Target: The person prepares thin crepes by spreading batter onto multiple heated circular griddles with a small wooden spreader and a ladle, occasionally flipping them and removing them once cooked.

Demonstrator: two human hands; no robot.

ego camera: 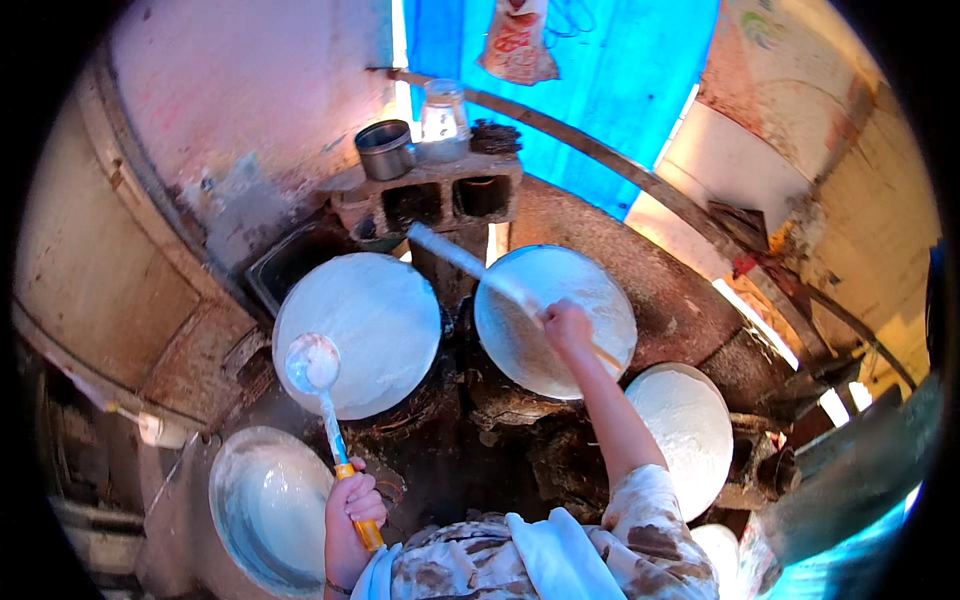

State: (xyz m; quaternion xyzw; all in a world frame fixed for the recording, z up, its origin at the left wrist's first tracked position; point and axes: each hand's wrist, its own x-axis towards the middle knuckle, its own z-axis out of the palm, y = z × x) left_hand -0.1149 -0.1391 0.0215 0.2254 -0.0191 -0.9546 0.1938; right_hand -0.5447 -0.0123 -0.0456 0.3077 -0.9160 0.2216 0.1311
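My left hand [355, 501] grips the yellow handle of a ladle [313, 365], whose bowl holds whitish stuff over the left edge of a round white-coated surface [367, 322]. My right hand [566, 327] is closed around a long, thin stick [502, 286], blurred, which slants across a second round surface [555, 345] with a patchy whitish coating. At lower left stands a wide basin [277, 510] of pale liquid. A third round white surface [682, 435] lies to the right, partly behind my right arm.
Beyond the round surfaces, a concrete block [450, 199] bears a metal mug [384, 150], a glass jar [444, 120] and a dark bundle [495, 139]. A curved wooden beam [600, 150] crosses before a blue sheet [592, 90]. A dark tray [296, 259] leans at left.
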